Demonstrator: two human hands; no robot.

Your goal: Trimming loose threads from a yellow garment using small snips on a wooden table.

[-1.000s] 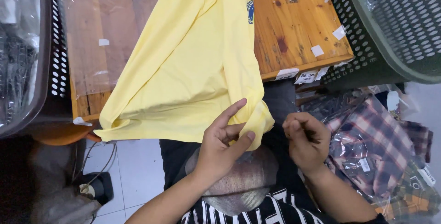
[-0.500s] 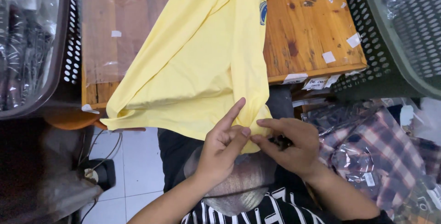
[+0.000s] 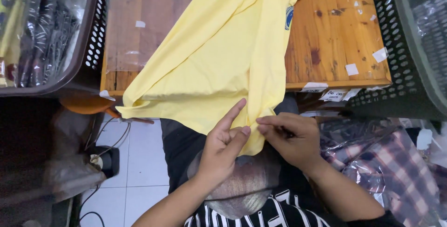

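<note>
A yellow shirt (image 3: 219,54) lies spread over a wooden table (image 3: 335,36), its lower hem hanging off the near edge onto my lap. My left hand (image 3: 223,145) pinches the hem between thumb and middle fingers, with the index finger pointing up. My right hand (image 3: 291,136) pinches the same hem just to the right, fingertips almost touching the left hand's. A small blue emblem (image 3: 289,17) shows on the shirt near the table's middle.
A dark perforated basket (image 3: 70,27) with bagged garments stands at the left. A green perforated basket (image 3: 409,45) stands at the right. Plaid shirts in clear bags (image 3: 386,162) lie at lower right. A clear plastic bag (image 3: 144,22) lies on the table. Cables (image 3: 107,148) run over the tiled floor.
My right hand has moved left from beside my lap to the shirt's hem and now pinches it next to my left hand. The left hand stayed on the hem.
</note>
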